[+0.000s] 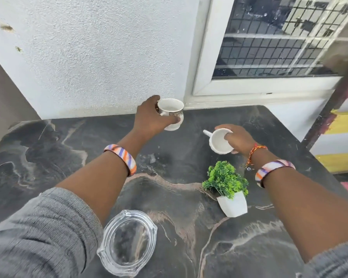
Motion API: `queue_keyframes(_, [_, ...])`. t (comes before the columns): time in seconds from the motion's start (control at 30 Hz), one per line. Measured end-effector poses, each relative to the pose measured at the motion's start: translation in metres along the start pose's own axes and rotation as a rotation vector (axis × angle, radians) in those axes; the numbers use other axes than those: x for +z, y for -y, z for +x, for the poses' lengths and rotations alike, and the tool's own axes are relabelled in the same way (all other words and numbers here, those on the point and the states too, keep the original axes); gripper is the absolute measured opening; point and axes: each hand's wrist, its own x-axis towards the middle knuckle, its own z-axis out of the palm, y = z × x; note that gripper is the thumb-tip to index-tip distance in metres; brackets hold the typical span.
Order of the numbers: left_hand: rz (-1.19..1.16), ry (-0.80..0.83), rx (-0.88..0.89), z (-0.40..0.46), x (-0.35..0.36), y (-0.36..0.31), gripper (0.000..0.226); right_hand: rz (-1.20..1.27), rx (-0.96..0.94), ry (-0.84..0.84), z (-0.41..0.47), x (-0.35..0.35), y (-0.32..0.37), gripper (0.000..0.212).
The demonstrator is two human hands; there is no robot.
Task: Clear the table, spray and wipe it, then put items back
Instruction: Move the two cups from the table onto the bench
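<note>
My left hand grips one ceramic mug above the table's far edge, my right hand the other mug by its rim — light, rigid, breakable, probably slick.

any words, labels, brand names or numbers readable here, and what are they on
None: no readable text shows anywhere in the head view.
Cup in the left hand: the white cup bears only a dark patterned band, no letters.
Cup in the right hand: the second white cup is plain.
White plant pot: blank.
Glass dish: clear, no marking.
Striped wristbands: stripes only.
</note>
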Motion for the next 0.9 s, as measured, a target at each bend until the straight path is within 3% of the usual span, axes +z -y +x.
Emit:
queue_keyframes(0.07, [-0.029, 0.022, 0.041, -0.007, 0.013, -0.023, 0.04, 0.216, 0.032, -0.077, -0.014, -0.023, -0.011, 0.04])
queue_keyframes(0.17, [-0.091, 0.086, 0.114, -0.02, 0.044, -0.062, 0.059, 0.487, 0.132, -0.065, -0.042, -0.066, -0.032, 0.034])
queue_keyframes(0.27, [-0.064, 0.172, 0.221, -0.041, 0.089, -0.107, 0.063, 0.703, 0.236, -0.085, -0.072, -0.112, -0.067, 0.034])
queue_keyframes(0.37, [-0.059, 0.238, 0.328, -0.069, 0.145, -0.155, 0.056, 0.827, 0.312, -0.211, -0.105, -0.158, -0.114, 0.032])
queue_keyframes(0.5, [-0.078, 0.342, 0.386, -0.122, 0.23, -0.212, 0.065, 0.975, 0.424, -0.257, -0.156, -0.218, -0.189, 0.028])
queue_keyframes(0.77, [-0.05, 0.54, 0.402, -0.234, 0.411, -0.289, 0.07, 1.437, 0.376, -0.28, -0.247, -0.334, -0.321, 0.025])
queue_keyframes(0.83, [-0.032, 0.583, 0.423, -0.252, 0.446, -0.306, 0.066, 1.48, 0.349, -0.259, -0.263, -0.357, -0.348, 0.027])
queue_keyframes(0.9, [-0.007, 0.613, 0.436, -0.262, 0.477, -0.32, 0.065, 1.466, 0.418, -0.347, -0.271, -0.376, -0.376, 0.025])
